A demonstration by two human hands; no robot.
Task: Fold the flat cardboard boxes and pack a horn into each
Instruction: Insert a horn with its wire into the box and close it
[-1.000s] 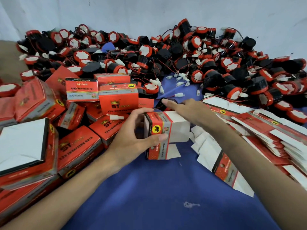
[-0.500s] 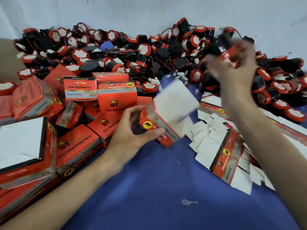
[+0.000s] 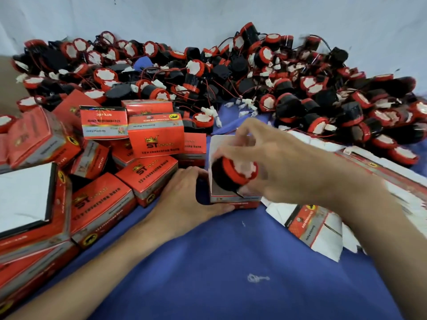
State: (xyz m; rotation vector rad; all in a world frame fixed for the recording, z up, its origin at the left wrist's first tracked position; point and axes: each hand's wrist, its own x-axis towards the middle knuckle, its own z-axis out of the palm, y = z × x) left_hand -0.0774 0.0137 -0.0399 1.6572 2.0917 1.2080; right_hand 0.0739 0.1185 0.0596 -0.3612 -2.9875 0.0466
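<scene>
Moved: right hand (image 3: pixel 277 162) has come down from the far heap carrying one horn (image 3: pixel 233 172). The box (image 3: pixel 235 200), tilted half a second ago, now stands upright with its mouth open.

Near: blue cloth (image 3: pixel 231 262), both forearms cut off by the lower frame edge.

Middle of cloth: left hand (image 3: pixel 187 199) grips the box from its left side, thumb laid along the front base. Its fingers curl behind the box and are mostly hidden. The right hand's fingers are curled round the horn's rim; motion blur hides the exact contact.

Horn: black round body, red rim, white face, part-way inside the box mouth; its lower half is hidden by the box wall. Count: one horn in hand, one open box.

Left edge of cloth: folded boxes (image 3: pixel 101 209), red with grey sides, roughly a dozen in view and several cut off.

Right edge: flat boxes (image 3: pixel 312 227), one lying clear, the rest overlapped and covered by the right arm; count unclear.

Far edge: heap of horns (image 3: pixel 231 72) with tangled wires, too many to count, against a pale wall (image 3: pixel 208 15).
</scene>
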